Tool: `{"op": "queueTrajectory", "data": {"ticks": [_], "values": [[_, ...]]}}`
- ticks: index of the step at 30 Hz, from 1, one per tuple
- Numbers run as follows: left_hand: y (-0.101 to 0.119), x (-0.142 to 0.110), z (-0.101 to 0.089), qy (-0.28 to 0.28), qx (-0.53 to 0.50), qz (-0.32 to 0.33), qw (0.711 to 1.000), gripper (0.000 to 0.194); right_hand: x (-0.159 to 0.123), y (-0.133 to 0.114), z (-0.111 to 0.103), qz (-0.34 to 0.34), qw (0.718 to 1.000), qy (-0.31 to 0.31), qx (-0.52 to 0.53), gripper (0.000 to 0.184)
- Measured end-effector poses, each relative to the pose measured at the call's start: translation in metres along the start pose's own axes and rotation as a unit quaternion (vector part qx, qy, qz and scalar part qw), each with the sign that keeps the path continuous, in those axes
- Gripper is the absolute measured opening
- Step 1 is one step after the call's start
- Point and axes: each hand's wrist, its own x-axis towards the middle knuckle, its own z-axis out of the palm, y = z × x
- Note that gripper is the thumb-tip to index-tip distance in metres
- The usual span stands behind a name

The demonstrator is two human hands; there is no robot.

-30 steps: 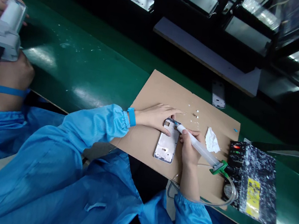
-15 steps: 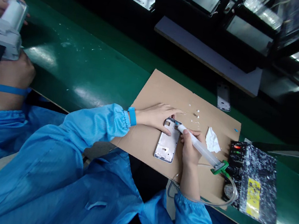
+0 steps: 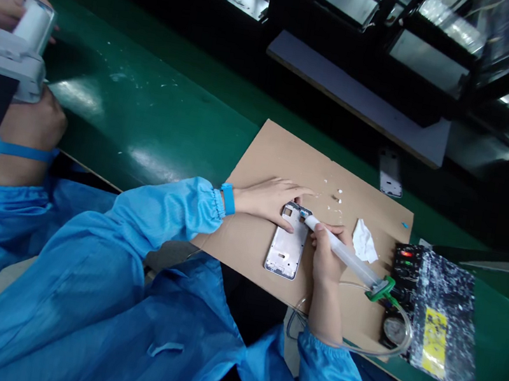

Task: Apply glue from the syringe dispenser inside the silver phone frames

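A light metal phone frame lies on a brown cardboard sheet, with small cut-outs near its top. My left hand grips its upper left part, thumb on the face and fingers around the top edge. In my right hand is a clear glue-dispensing syringe, held like a pen and slanted. Its tip meets or hovers over the frame's top right corner; I cannot tell whether it touches. A green cap closes the syringe's rear, and a clear tube runs from it.
Right of the cardboard stands a speckled black dispenser box with a gauge and lights. A crumpled white tissue and white crumbs lie on the cardboard. Another phone frame sits behind. At left, a co-worker's hands are beside a white clamp-like device.
The whole view has shifted slightly. Both hands keep their hold, and the syringe tip stays at about the same corner of the phone frame.
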Motion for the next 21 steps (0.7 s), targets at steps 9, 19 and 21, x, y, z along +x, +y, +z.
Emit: {"op": "queueTrajectory", "data": {"ticks": [9,19,21], "values": [[0.0008,0.0012,0.0,-0.006,0.0,-0.005,1.0,0.101,-0.0004,-0.0002,-0.0008,0.004,1.0,0.007,-0.004,0.044],[-0.0021,0.0014,0.002,-0.001,0.005,-0.001,1.0,0.101,0.0007,0.0003,-0.0012,0.005,1.0,0.014,-0.002,0.044],[-0.0008,0.0013,0.0013,-0.002,0.005,-0.004,1.0,0.101,0.0008,-0.0001,-0.0011,0.009,1.0,0.013,0.001,0.044]]}}
